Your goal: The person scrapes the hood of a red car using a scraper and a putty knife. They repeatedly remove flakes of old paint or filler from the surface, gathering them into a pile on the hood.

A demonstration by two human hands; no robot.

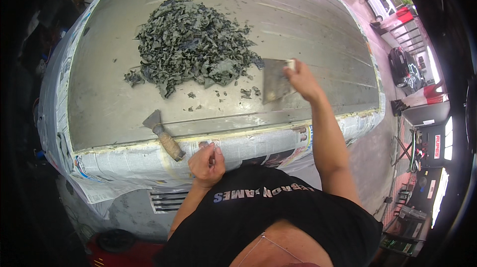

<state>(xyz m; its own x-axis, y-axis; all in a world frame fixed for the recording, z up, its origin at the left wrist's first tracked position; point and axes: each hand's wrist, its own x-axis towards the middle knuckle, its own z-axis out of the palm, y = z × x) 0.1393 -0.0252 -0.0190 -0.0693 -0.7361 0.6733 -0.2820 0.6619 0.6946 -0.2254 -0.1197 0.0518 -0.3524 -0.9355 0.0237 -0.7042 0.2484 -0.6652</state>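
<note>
My right hand (301, 79) grips a wide flat scraper (275, 85) by its pale handle. The scraper's blade rests against the metal panel, just right of a large heap of grey-green paint flakes (194, 43). My left hand (207, 164) is closed in a loose fist at the newspaper-covered near edge, with nothing visible in it. Left of that hand lies a smaller scraper (163, 135), its handle wrapped in tape and its blade on the panel. The broad grey-beige metal panel (308, 33) looks scraped bare, with loose flakes scattered around the heap.
Taped newspaper (248, 150) masks the panel's rim and hangs down its near side. Below is a slotted vent (166, 201). To the right stand a dark car (405, 68), a white van (380, 2) and workshop equipment. Something red (119, 247) sits at the lower left.
</note>
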